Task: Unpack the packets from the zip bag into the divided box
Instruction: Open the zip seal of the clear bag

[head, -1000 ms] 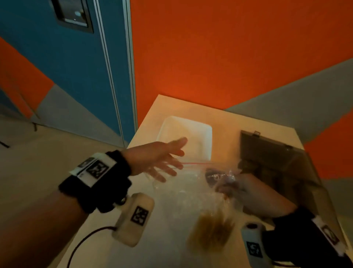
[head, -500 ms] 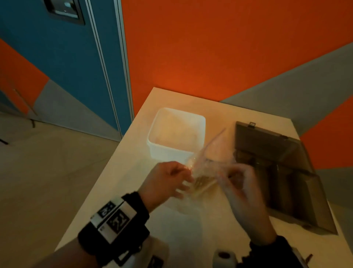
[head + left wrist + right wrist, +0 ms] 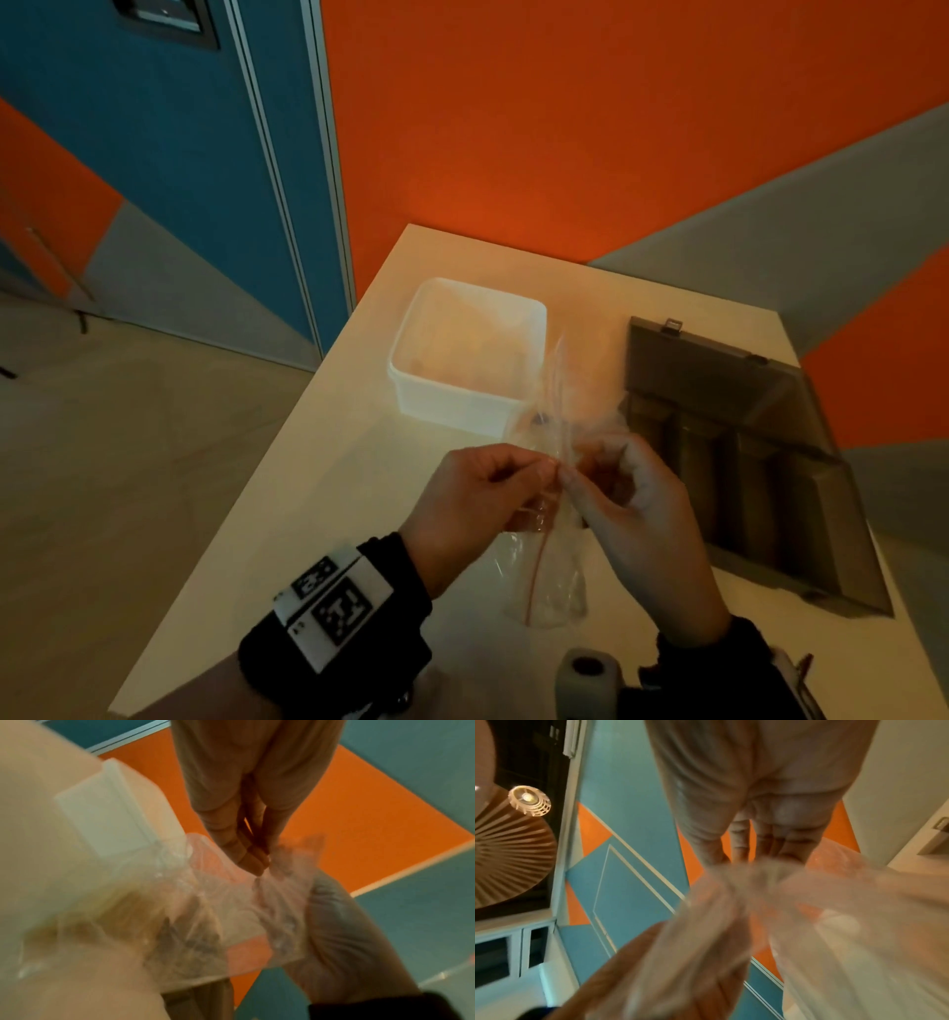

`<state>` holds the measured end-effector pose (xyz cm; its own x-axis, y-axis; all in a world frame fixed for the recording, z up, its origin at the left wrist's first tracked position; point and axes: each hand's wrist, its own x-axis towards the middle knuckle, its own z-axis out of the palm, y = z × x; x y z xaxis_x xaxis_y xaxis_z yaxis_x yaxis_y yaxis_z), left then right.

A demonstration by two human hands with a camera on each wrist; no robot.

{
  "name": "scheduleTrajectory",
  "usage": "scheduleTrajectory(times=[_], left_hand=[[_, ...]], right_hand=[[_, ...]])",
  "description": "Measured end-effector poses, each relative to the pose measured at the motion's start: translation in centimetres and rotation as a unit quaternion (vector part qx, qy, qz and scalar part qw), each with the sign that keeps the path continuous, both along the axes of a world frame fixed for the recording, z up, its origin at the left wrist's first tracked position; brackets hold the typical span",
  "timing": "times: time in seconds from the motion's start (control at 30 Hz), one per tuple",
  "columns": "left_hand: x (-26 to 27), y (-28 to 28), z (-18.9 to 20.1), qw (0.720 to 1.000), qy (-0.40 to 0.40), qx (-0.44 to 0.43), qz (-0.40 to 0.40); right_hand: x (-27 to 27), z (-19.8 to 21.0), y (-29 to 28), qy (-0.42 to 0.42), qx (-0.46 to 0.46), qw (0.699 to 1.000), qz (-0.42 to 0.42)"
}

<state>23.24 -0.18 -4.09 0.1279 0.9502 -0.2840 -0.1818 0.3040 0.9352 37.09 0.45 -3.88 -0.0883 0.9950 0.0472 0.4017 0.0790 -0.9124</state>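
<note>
Both hands (image 3: pixel 560 493) pinching zip bag (image 3: pixel 552 411)

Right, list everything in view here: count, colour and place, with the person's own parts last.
zip bag: one, clear with a red seal line, held up over the table between both hands
packets: count unclear, brownish, inside the bag
white tub: one, far side of the table, left of the box
divided box: one, dark grey, lid open, right side of the table
table: one, pale cream
left hand: pinches the bag's top
right hand: pinches the bag's top, opposite side
wrist cameras: two, on black bands
</note>
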Motion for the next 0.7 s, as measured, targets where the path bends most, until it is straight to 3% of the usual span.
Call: scheduleTrajectory(times=[0.17, 0.3, 0.37, 0.53, 0.7], left_hand=[[0.2, -0.2, -0.3, 0.988, -0.132, -0.072, -0.023], [0.5, -0.3, -0.3, 0.979, -0.176, -0.093, -0.040], [0.6, -0.3, -0.2, 0.984, -0.154, -0.074, -0.045], [1.3, -0.5, -0.2, 0.999, 0.002, 0.018, -0.047], [1.5, -0.4, -0.6, 0.998, 0.050, 0.034, -0.035]], right_hand=[[0.6, 0.1, -0.1, 0.089, -0.050, 0.995, 0.018], [0.9, 0.0, -0.8, 0.128, -0.060, 0.990, 0.012], [1.0, -0.1, -1.0, 0.139, -0.066, 0.988, 0.008], [1.2, -0.3, -0.6, 0.101, -0.080, 0.992, -0.006], [1.5, -0.2, -0.7, 0.141, -0.106, 0.984, -0.005]])
